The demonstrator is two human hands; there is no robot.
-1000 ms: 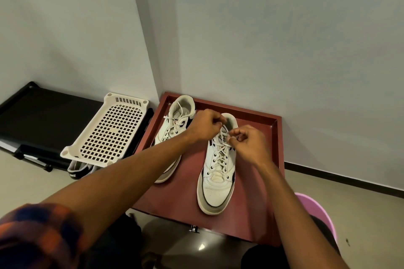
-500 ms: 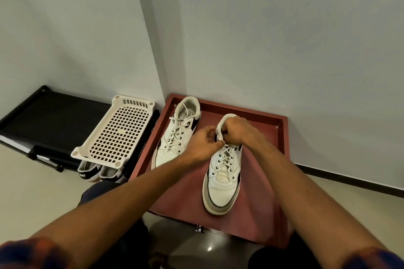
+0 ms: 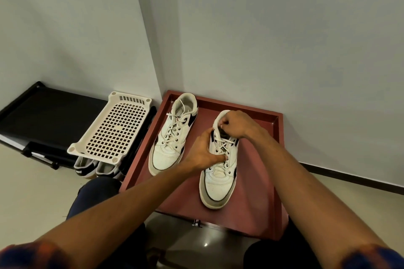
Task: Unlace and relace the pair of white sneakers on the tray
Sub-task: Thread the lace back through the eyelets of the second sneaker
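Your right hand (image 3: 235, 123) and left hand (image 3: 204, 153) meet over the dark red square tray (image 3: 278, 159).
Beside the left white leather sneaker (image 3: 167, 155) lies the right sneaker (image 3: 218, 183): your right pinches its white lace (image 3: 223, 145) at the collar; left fingers (image 3: 222, 158) hide eyelets, grip unclear.

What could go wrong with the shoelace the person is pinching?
1. The right hand pinches the lace at the top of the nearer sneaker. A hard tug might drag the shoe if the left hand, gripping its middle, slips.
2. The tray seems to jut past its support toward the person, so leaning on that edge might tip it.
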